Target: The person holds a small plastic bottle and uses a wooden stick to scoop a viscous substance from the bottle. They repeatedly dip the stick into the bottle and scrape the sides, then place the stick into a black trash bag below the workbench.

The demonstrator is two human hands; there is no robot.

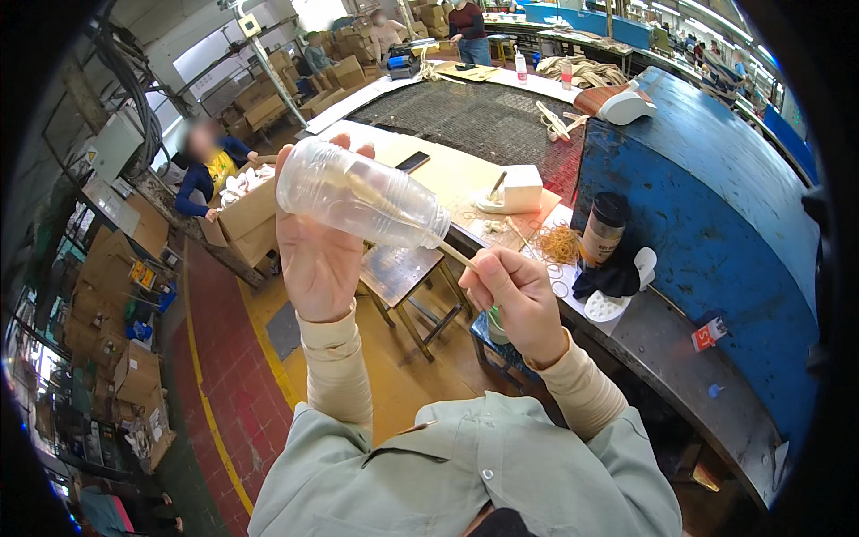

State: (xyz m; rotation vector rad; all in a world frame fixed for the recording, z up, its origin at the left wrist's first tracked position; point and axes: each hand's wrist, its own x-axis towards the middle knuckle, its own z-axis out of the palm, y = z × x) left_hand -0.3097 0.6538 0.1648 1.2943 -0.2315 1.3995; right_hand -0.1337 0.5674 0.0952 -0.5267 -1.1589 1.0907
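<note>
My left hand [315, 259] is wrapped round a clear, ribbed plastic bottle [394, 204], held up and tilted with its open mouth toward the lower right. Between the fingertips of my right hand [514, 300] is a thin wooden stick [459, 255], whose far end runs through the mouth into the bottle. A pale tan shape shows blurred through the bottle wall; whether it is part of the stick I cannot tell. Beyond my right hand, a tangle of tan rubber bands [557, 243] lies on the worktable beside a dark-lidded jar [604, 228].
A white block [522, 189] and a phone [412, 162] lie on the table. A blue curved machine housing [707, 206] rises at the right, white shoe soles [608, 306] beside it. Below stands a wooden stool [400, 273]. At left, a person [219, 166] handles a cardboard box [246, 215].
</note>
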